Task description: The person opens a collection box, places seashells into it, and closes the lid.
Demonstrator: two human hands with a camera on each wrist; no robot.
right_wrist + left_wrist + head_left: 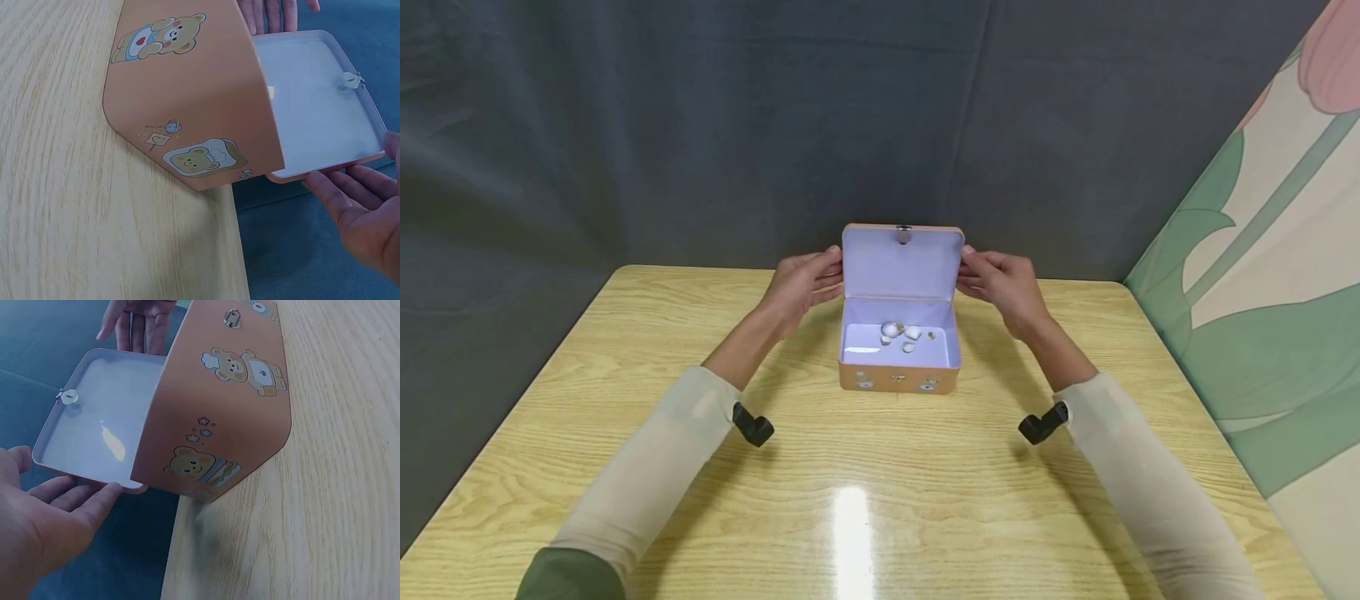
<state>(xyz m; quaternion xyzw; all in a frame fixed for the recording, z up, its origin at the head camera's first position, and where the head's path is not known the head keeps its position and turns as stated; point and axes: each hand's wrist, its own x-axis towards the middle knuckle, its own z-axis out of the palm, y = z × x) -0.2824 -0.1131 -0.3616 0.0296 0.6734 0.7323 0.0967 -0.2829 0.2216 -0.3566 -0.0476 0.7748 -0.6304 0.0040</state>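
Observation:
A small orange tin box (898,379) with a lilac inside and bear pictures stands on the table, its hinged lid (902,262) raised upright. Inside lie several small seashells (891,330), pale and brownish. My left hand (797,287) is at the lid's left side, fairly straight fingers touching its edge and thumb near the upper corner. At the opposite edge my right hand (1006,287) touches the lid the same way, its fingers (340,197) extended along the rim. A metal clasp (903,235) shows at the lid's top edge.
The wooden table (760,517) ends just behind the box, where a dark grey curtain (790,125) hangs. On the right rises a panel painted with flowers and leaves (1285,333). Black wrist cameras (752,425) sit on both pale sleeves.

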